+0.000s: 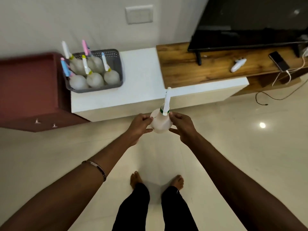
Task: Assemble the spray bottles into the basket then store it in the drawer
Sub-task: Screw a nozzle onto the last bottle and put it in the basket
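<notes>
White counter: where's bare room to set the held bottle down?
The white counter is bare between the gray basket and the wooden TV shelf, and along its front edge. The basket is crowded with bottles; only its back right corner looks open.

1. Spray bottle (160, 121): translucent white body, green collar, white nozzle.
2. Basket (115, 64): grey, with a perforated dot pattern on its walls.
3. Bottles in the basket (95, 77): milky white bodies; nozzles white, pink and light blue, some with yellow collars.
4. Table (141, 77): plain white top.
5. Cabinet (30, 90): dark red, with two silver knobs.
6. TV stand (216, 65): brown wood grain.
7. Television (250, 22): black.
8. Remote (236, 65): white.
9. Phone (280, 60): black.
10. Floor (250, 130): glossy cream tiles.
11. Trousers (133, 205): black.
12. Bracelet (96, 169): silver.
</notes>
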{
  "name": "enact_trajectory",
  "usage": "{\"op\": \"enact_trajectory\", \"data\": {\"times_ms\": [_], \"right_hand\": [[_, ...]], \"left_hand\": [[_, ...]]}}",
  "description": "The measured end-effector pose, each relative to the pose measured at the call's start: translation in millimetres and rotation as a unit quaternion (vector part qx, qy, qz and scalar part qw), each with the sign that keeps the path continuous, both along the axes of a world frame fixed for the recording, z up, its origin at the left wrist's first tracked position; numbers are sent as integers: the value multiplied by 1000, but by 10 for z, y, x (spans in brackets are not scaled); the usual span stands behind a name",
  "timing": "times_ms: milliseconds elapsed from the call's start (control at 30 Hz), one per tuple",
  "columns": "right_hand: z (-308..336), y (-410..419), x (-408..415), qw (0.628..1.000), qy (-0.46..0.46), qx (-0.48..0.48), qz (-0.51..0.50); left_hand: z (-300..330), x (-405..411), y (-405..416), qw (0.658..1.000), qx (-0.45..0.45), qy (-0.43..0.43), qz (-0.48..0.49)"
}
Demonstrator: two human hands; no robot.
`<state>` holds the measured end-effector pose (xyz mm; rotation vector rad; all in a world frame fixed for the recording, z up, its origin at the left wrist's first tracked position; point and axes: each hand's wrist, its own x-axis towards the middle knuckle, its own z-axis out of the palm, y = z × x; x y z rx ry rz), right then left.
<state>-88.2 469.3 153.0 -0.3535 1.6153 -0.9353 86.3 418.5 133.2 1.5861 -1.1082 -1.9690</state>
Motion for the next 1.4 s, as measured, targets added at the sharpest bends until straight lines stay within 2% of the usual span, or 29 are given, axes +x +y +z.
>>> {"op": "enact_trajectory", "data": {"times_ms": [333,700,1133,1300,1400], "right_hand": [[469,-1301,983,998,14,-21,49],[716,-3002,1239,995,25,-57,76],[273,-4659,1453,992,66,-65,89],[-134,-5059,1561,990,110,-31,86],[-409,-5193,1625,988,121,5,92]], "left_hand": [[482,985,-960,996,-25,-3,86],[827,1168,-2481,986,-41,-3,161],[385,1154,-4159,969,-12,-21,244],[-35,1143,-4558,967,15,-34,252],[-291,1132,-4704,968,34,-70,239]]}}
